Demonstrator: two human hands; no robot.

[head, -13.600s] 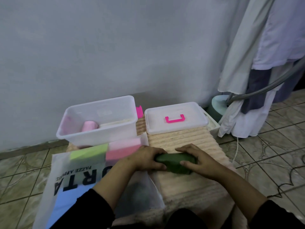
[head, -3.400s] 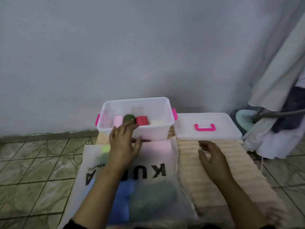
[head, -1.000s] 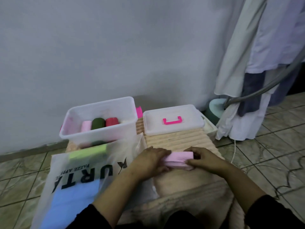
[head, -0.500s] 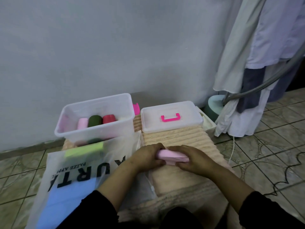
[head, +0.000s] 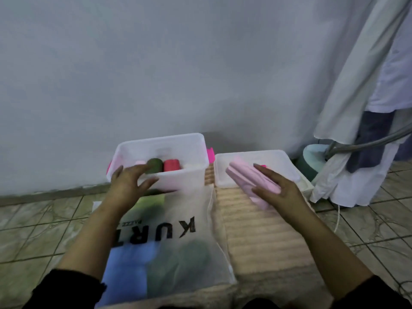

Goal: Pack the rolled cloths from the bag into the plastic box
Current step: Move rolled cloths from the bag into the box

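Left hand: the left hand [head: 128, 182] is spread wide with nothing in it, at the near wall of the plastic box [head: 178, 181].
Right hand: the right hand [head: 276, 188] carries the pink rolled cloth [head: 249, 181]; the fingers lie straight along it, over the lid [head: 278, 161].
Box: a dark green roll [head: 155, 165] and a red roll [head: 171, 165] stand inside, side by side.
Bag: the clear bag [head: 178, 241] lies in front of the box, with a blue cloth [head: 127, 266] and a green cloth [head: 182, 266] inside.
Mat: a ribbed beige mat [head: 256, 237] lies under the right arm.
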